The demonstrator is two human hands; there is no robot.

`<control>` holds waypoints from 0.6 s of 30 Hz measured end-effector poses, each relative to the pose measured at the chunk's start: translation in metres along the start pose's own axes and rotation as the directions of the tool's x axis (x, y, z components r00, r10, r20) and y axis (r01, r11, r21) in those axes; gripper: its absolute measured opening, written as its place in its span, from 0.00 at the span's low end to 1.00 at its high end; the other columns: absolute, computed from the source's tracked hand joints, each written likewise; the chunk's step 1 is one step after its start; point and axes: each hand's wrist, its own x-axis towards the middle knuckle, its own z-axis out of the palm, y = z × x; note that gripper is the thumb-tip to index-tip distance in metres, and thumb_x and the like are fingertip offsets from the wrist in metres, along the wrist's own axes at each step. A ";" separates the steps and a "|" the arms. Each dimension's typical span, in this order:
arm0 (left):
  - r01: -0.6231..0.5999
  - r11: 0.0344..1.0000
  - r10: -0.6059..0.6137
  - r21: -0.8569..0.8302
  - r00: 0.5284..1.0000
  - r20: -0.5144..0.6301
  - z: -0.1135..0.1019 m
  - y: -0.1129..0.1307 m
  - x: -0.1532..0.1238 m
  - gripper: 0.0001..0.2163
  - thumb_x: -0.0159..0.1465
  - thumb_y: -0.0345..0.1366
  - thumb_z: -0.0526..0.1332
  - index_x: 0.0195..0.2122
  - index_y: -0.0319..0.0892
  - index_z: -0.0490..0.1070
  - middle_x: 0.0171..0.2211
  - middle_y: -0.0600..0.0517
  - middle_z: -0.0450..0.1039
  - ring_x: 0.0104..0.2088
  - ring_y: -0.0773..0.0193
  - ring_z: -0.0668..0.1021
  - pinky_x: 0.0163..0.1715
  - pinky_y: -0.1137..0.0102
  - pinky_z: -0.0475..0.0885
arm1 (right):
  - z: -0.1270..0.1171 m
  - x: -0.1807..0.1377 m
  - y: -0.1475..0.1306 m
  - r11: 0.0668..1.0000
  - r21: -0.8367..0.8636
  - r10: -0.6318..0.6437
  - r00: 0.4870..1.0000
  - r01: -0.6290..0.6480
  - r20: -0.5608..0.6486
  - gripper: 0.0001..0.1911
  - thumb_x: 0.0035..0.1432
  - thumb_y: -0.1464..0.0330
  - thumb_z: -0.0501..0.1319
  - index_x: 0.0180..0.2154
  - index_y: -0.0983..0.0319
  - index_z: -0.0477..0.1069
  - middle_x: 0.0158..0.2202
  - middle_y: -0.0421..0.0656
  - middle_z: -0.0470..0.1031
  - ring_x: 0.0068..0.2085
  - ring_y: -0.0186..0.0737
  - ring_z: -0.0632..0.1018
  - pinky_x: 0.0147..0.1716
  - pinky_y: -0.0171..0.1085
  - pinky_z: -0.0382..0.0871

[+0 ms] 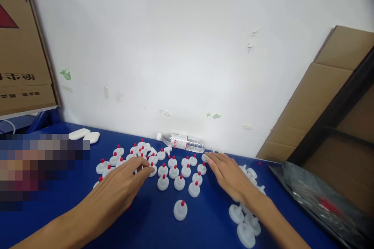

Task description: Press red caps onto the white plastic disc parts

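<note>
Many small white round caps with red tips stand in loose rows on the blue table. My left hand [125, 181] is curled among them, thumb and forefinger closed in a pinch at a red-tipped white cap [152, 172], partly hidden by the fingertips. My right hand [224, 169] is stretched out palm down, its fingertips beside a white cap [204, 158] at the back of the rows; contact is unclear. One red-tipped cap [180, 211] stands apart near the front. Under and around my right forearm lie white caps without red tips [246, 235], in a loose pile.
A clear plastic bottle [182, 142] lies on its side against the white wall [187, 66]. Two white oval pieces [79, 134] lie at the back left. Cardboard [309, 97] and a dark plastic bag [318, 198] border the right; a carton [25, 46] stands left. The far left is pixelated.
</note>
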 end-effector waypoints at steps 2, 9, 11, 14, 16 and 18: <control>-0.035 0.999 0.035 -0.022 0.999 0.009 -0.001 0.005 0.002 0.17 0.76 0.24 0.47 0.55 0.47 0.71 0.46 0.48 0.75 0.37 0.61 0.79 0.35 0.69 0.74 | 0.001 0.012 -0.001 1.000 -0.017 -0.015 0.999 0.015 0.033 0.28 0.78 0.54 0.42 0.59 0.57 0.76 0.58 0.47 0.79 0.60 0.52 0.78 0.58 0.52 0.71; -0.208 0.974 0.187 -0.089 0.962 -0.197 -0.012 0.023 0.011 0.11 0.80 0.29 0.51 0.52 0.42 0.73 0.40 0.49 0.80 0.38 0.62 0.80 0.42 0.69 0.77 | -0.014 0.018 -0.014 0.998 -0.047 -0.055 0.993 0.050 -0.105 0.26 0.78 0.55 0.45 0.49 0.60 0.78 0.47 0.50 0.83 0.49 0.55 0.83 0.50 0.53 0.75; -0.278 0.957 0.246 -0.084 0.929 -0.276 -0.021 0.030 0.013 0.10 0.79 0.28 0.52 0.52 0.39 0.74 0.40 0.49 0.82 0.38 0.62 0.81 0.42 0.70 0.78 | -0.017 0.008 -0.023 0.996 -0.038 -0.087 0.977 0.081 -0.196 0.21 0.76 0.53 0.52 0.54 0.59 0.75 0.52 0.50 0.81 0.51 0.55 0.82 0.50 0.52 0.76; -0.336 0.936 0.288 -0.103 0.902 -0.320 -0.030 0.039 0.013 0.11 0.78 0.25 0.53 0.51 0.36 0.75 0.40 0.47 0.84 0.38 0.63 0.82 0.41 0.70 0.79 | -0.018 -0.010 -0.049 0.940 -0.070 -0.338 0.882 0.335 -0.327 0.15 0.77 0.61 0.52 0.54 0.56 0.74 0.52 0.45 0.81 0.46 0.42 0.84 0.44 0.39 0.78; -0.348 0.933 0.300 -0.095 0.895 -0.330 -0.033 0.043 0.012 0.12 0.77 0.25 0.53 0.50 0.36 0.76 0.41 0.46 0.84 0.39 0.63 0.84 0.42 0.70 0.79 | -0.017 -0.020 -0.071 0.820 -0.227 -0.569 0.699 0.526 -0.434 0.18 0.78 0.71 0.47 0.52 0.57 0.75 0.49 0.43 0.83 0.46 0.40 0.84 0.45 0.37 0.78; -0.348 0.934 0.303 -0.077 0.890 -0.340 -0.033 0.045 0.012 0.12 0.78 0.26 0.52 0.49 0.37 0.77 0.41 0.47 0.85 0.41 0.63 0.85 0.44 0.70 0.80 | -0.016 -0.025 -0.091 0.753 -0.268 -0.650 0.617 0.601 -0.443 0.20 0.79 0.72 0.46 0.48 0.57 0.77 0.47 0.39 0.84 0.48 0.37 0.84 0.47 0.35 0.77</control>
